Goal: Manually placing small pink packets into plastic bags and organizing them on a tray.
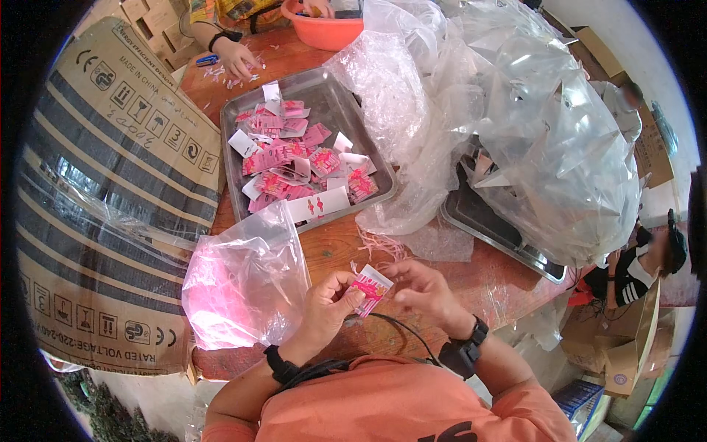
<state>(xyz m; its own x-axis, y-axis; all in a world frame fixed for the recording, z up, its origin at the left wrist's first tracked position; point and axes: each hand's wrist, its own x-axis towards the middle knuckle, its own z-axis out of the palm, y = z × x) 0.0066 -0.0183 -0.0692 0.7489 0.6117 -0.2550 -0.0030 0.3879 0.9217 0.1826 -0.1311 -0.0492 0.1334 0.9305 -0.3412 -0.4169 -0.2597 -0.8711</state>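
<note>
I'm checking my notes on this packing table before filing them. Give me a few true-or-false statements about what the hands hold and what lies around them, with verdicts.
1. Both the left hand and the right hand hold one small pink card. True.
2. The metal tray of pink cards is empty. False: many cards lie piled in it.
3. A clear plastic bag lies left of the hands. True.
4. The basin at the far edge is blue. False: it is orange.
5. Another person's hand rests on the table beyond the tray. True.
</note>
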